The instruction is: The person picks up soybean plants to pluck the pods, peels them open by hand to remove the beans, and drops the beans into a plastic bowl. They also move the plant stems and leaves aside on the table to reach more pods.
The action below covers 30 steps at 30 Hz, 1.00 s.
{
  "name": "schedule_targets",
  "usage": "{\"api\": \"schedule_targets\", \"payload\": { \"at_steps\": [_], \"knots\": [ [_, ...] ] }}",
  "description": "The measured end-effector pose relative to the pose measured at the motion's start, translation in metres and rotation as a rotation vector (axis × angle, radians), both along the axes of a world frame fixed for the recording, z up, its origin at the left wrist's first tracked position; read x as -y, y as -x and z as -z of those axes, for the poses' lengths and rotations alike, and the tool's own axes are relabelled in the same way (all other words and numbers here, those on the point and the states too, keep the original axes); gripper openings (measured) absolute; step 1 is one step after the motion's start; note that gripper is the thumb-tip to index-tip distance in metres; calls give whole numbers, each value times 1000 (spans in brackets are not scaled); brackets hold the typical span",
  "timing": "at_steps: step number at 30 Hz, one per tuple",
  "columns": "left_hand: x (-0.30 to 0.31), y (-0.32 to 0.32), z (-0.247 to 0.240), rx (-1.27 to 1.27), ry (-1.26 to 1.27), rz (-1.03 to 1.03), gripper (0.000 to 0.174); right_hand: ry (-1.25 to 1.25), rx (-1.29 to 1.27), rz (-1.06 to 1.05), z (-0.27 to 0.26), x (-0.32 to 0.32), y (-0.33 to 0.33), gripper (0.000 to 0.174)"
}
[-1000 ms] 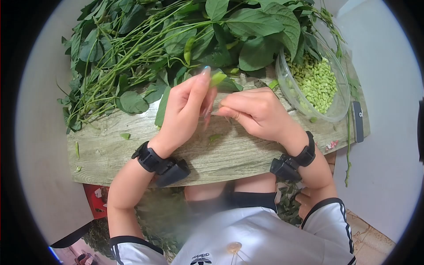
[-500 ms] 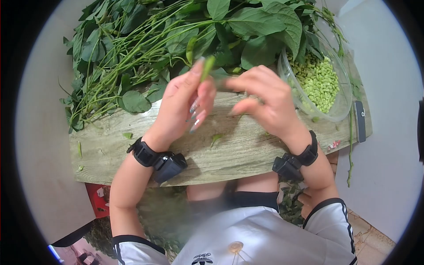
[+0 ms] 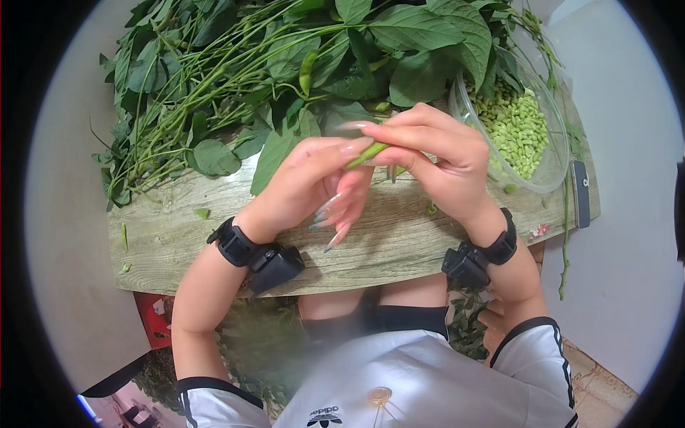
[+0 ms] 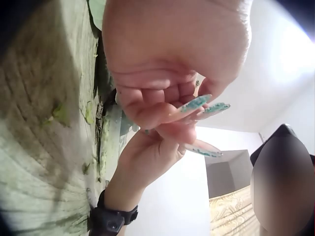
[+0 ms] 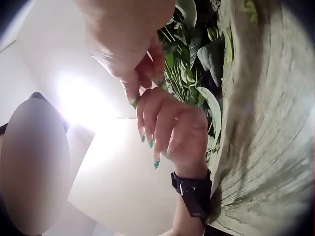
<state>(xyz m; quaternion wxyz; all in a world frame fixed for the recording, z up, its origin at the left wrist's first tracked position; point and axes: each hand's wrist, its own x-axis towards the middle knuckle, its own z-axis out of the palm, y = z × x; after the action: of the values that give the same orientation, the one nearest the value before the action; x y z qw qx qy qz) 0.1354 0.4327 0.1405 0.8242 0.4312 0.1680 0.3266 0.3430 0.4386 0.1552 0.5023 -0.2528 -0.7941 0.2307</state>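
1. We are seeing a deep heap of beans (image 3: 517, 135) lying loose in the tub (image 3: 558, 146); by our reckoning, much shelling is already showing as done.
2. We are judging plenty left: stems (image 3: 214, 78) and leaves (image 3: 417, 32) are sprawling left of the tub, some draping its far rim, and an unpicked pod (image 3: 307, 71) is showing among them.
3. We are holding one green pod (image 3: 367, 155) left of the tub, over the table (image 3: 399, 250); whether it is split or whole, we cannot tell.
4. Our left hand (image 3: 303, 175) is pinching the pod's near end by the thumb, its other fingers bending loosely, nails pointing down.
5. Our right hand (image 3: 446, 153), nearer the tub, is gripping the far end between thumb and fingers.
6. Both wrists are bending inward, the fingertips meeting at the pod.
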Motion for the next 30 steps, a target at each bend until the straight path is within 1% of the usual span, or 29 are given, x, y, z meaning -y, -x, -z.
{"api": "schedule_targets", "payload": {
  "at_steps": [1,2,4,5,6,7,9,11,13,14,16,23,25,30],
  "knots": [
    [0,1,2,52,43,-1,44,2,0,0,0,1,-1,35],
    [0,2,3,52,44,0,44,-43,8,10,-1,3,-1,35],
    [-2,4,5,149,56,10,36,-89,17,19,-1,5,0,35],
    [0,4,2,149,56,9,36,-108,0,45,0,6,1,35],
    [2,3,-4,96,9,-5,32,-128,-17,70,0,6,2,35],
    [3,2,-7,44,-40,-19,28,-130,-16,68,-1,5,2,35],
    [2,2,-6,1,-38,-47,26,-138,3,61,-1,5,1,36],
    [2,2,-6,-43,-36,-76,27,-145,14,58,-1,4,1,36],
    [2,1,-10,-51,-1,-59,36,-147,25,55,1,4,2,35],
    [3,0,-9,-50,-1,-60,36,-170,18,65,2,3,2,34],
    [5,-1,-8,-162,-93,-91,41,-192,11,76,3,3,2,34],
    [5,1,-4,-165,-148,-96,41,-248,37,71,3,1,2,34],
    [5,1,-3,-193,-221,-125,41,-259,38,73,4,0,2,34],
    [3,2,0,-225,-224,-112,41,-311,93,108,2,1,2,33]
  ]
}}
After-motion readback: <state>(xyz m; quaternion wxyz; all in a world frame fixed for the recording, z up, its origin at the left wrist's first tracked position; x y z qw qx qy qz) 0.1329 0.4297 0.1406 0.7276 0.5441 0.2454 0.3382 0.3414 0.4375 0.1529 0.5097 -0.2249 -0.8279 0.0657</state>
